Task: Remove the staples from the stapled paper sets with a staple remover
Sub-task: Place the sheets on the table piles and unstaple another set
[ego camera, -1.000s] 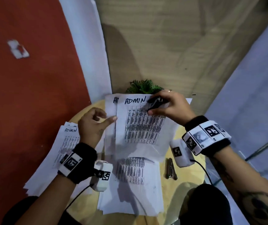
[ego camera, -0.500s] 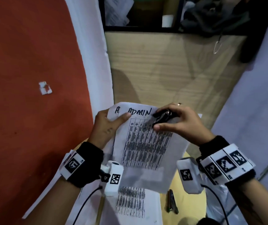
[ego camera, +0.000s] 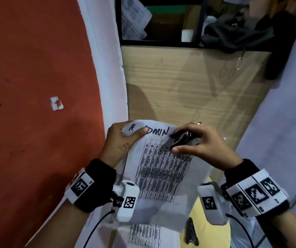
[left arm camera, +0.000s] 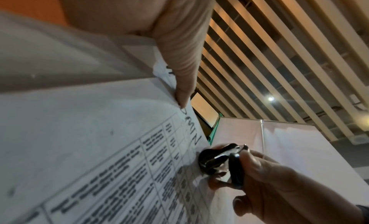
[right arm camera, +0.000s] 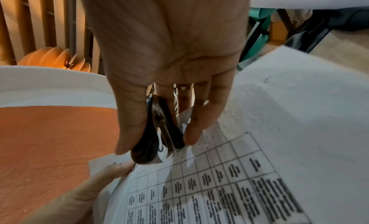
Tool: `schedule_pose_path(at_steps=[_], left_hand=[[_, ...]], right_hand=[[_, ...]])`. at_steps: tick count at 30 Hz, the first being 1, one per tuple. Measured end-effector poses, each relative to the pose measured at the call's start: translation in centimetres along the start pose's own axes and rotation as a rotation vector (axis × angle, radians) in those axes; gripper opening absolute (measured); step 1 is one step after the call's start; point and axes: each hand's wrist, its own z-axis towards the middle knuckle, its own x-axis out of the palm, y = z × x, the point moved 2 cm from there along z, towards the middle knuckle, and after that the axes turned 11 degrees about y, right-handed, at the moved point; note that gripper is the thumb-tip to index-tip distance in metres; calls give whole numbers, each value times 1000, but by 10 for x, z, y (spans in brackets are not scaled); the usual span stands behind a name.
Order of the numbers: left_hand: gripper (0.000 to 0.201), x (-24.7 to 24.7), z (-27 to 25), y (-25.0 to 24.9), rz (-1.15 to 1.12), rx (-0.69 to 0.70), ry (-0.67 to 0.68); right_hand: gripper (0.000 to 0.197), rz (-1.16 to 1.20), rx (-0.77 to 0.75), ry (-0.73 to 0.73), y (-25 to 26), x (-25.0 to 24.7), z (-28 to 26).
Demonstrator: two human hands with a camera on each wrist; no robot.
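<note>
Lifting higher than before, left hand [ego camera: 121,142] raises paper set [ego camera: 161,169].

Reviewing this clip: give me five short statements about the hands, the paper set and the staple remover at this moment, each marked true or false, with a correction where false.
1. The right hand grips the staple remover. True.
2. The left hand lies flat on the table. False: it holds the paper set up, thumb pressed by the handwritten heading.
3. The remover sits at the sheet's bottom edge. False: it is at the top, right of the heading.
4. Another metal tool lies on the table below. True.
5. The top sheet is blank. False: it carries a printed table.
</note>
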Motion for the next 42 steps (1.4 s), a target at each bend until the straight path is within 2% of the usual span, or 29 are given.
schedule_pose_path(at_steps=[3, 7, 9, 11, 18, 23, 30, 34, 37, 42], left_hand=[[5, 2, -2, -8, -9, 37, -28], [9, 4, 0, -14, -61, 40, -86], [9, 4, -1, -17, -53, 52, -87], [12, 5, -2, -22, 15, 77, -66], [10, 12, -7, -34, 78, 121, -29], [27, 13, -6, -33, 97, 109, -21], [35, 15, -8, -33, 135, 100, -10], [28, 13, -9, -33, 122, 89, 1], [7, 16, -10, -37, 81, 92, 38], [16, 19, -17, -45, -40, 79, 90]], right_hand=[[49, -62, -28, -42, 3, 0, 0], [52, -175, -82, -226, 16, 7, 0], [52, -181, -157, -332, 26, 17, 0], [49, -192, -263, -370, 34, 28, 2], [43, -244, -388, -338, 45, 41, 11], [39, -282, -413, -338, 48, 37, 10], [37, -328, -413, -327, 49, 35, 7], [35, -383, -404, -331, 50, 36, 7], [33, -380, -409, -329, 50, 36, 7], [29, -365, -420, -321, 51, 34, 7]])
